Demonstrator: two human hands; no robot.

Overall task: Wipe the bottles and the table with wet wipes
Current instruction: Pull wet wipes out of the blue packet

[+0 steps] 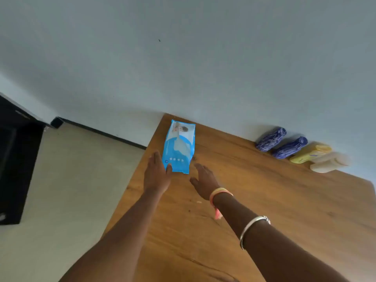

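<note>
A blue pack of wet wipes (179,147) lies on the wooden table (264,200) near its far left corner. My left hand (157,173) reaches along the pack's left side, with its thumb on the pack's near corner and its fingers straight. My right hand (204,181) hovers just right of the pack's near end, fingers straight, holding nothing. Against the wall at the right stand two dark blue bottles (271,139) (290,147), a yellow bottle (310,153) and a cream bottle (329,162).
The table's left edge drops to a pale floor (67,190). A black cabinet (14,169) stands at the far left. A white wall (183,68) runs behind the table.
</note>
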